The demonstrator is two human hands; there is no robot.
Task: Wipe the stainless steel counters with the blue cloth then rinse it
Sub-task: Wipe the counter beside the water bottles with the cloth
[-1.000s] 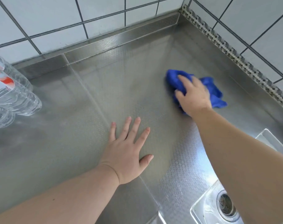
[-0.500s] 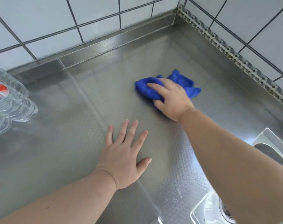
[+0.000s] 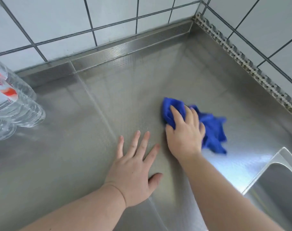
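I see my right hand (image 3: 185, 130) pressing the blue cloth (image 3: 212, 129) onto the steel counter (image 3: 142, 90), fingers curled over its bunched left end, the rest trailing right of my knuckles. My left hand (image 3: 135, 170) lies flat just beside it, fingers spread, near the sink (image 3: 278, 185).

Clear plastic water bottles (image 3: 11, 110) at left, white tiled wall (image 3: 108, 17) behind, sink basin (image 3: 278, 185) at right
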